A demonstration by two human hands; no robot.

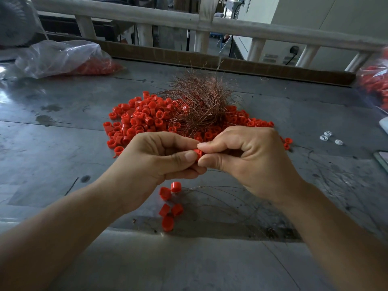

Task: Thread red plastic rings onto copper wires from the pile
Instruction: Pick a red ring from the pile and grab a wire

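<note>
- Red plastic ring (197,153), small, glossy and short-walled, sits mid-view above the table, pinched from both sides.
- Left hand (159,158) clamps it with thumb and curled fingers; right hand (247,162) nips it between thumb and forefinger, its other fingers curled in.
- At 6 o'clock from the hands, 5 loose rings (170,204) lie on the grey metal table (63,143), beside thin copper strands (220,198).
- At 12 o'clock spreads the pile of red rings (142,116), with a tangled copper wire bundle (201,101) resting on it.
- At 10 o'clock lies a clear plastic bag (63,57) holding red rings; at 3 o'clock, 3 white pieces (327,137).
</note>
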